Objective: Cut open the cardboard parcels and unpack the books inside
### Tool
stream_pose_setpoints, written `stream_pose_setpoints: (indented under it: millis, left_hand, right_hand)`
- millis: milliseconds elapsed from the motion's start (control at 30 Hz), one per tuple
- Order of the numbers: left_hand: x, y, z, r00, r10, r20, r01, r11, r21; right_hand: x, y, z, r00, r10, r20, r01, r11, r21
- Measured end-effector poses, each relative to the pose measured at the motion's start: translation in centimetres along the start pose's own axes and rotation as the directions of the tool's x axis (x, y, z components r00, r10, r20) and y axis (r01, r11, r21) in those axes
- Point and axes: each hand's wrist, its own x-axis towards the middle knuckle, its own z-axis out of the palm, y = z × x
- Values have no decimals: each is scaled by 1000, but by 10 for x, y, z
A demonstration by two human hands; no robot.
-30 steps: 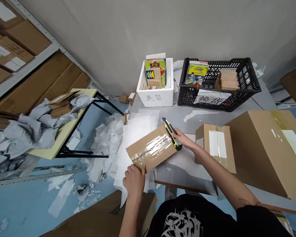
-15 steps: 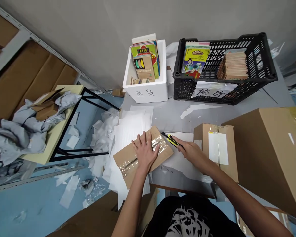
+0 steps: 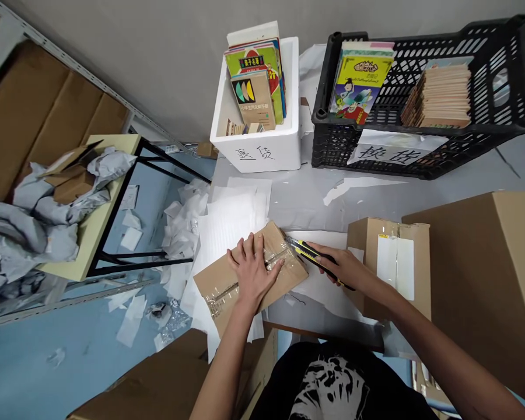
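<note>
Cardboard box [image 3: 219,271] on table [image 3: 297,204], partly over white sheets [image 3: 236,213]. Left hand [image 3: 256,271] flat atop, fingers spread; right hand [image 3: 347,266] clamped round utility knife [image 3: 308,251]. Apparently slitting tape [image 3: 280,254]; next stroke calls for shallow blade.

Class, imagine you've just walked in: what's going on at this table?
A person's left hand lies spread on a taped cardboard parcel, which rests partly on white sheets. The right hand grips a yellow-and-black utility knife, its blade at the parcel's right end, near the tape. Whether the tape is cut there isn't clear. Behind stand a white box and a black crate, both holding books.
</note>
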Motion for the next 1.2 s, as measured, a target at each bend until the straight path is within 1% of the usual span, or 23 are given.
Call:
stream_pose_setpoints:
  millis: [100, 200, 400, 533, 733, 833, 933, 1067, 1200]
  left_hand:
    - [2, 0, 2, 1000, -6, 6, 6, 1000, 7]
    - [3, 0, 3, 1000, -12, 24, 11, 1000, 5]
    - [3, 0, 4, 999, -12, 45, 11, 1000, 16]
    - [4, 0, 5, 999, -11, 49, 10, 1000, 24]
    - [3, -1, 6, 999, 4, 45, -5, 1000, 23]
    - [3, -1, 8, 999, 15, 34, -16, 1000, 20]
    - [2, -1, 9, 999, 17, 29, -18, 1000, 14]
    - [2, -1, 8, 999, 15, 32, -16, 1000, 21]
    - [2, -1, 7, 999, 13, 34, -14, 1000, 14]
  right_hand:
    - [8, 2, -7, 999, -9, 35, 7, 999, 51]
    - [11, 1, -11, 998, -10, 55, 7, 998, 57]
    - [10, 1, -11, 998, -29, 56, 31, 999, -39]
    - [4, 2, -9, 998, -31, 58, 37, 995, -97]
    - [-7, -8, -8, 998, 20, 52, -11, 987, -160]
    - [-12, -10, -8, 999, -3, 47, 11, 983, -182]
    - [-21, -6, -6, 998, -37, 41, 45, 980, -195]
    - [-34, 6, 1, 999, -35, 19, 38, 983, -179]
    - [-40, 15, 10, 999, -37, -7, 35, 979, -202]
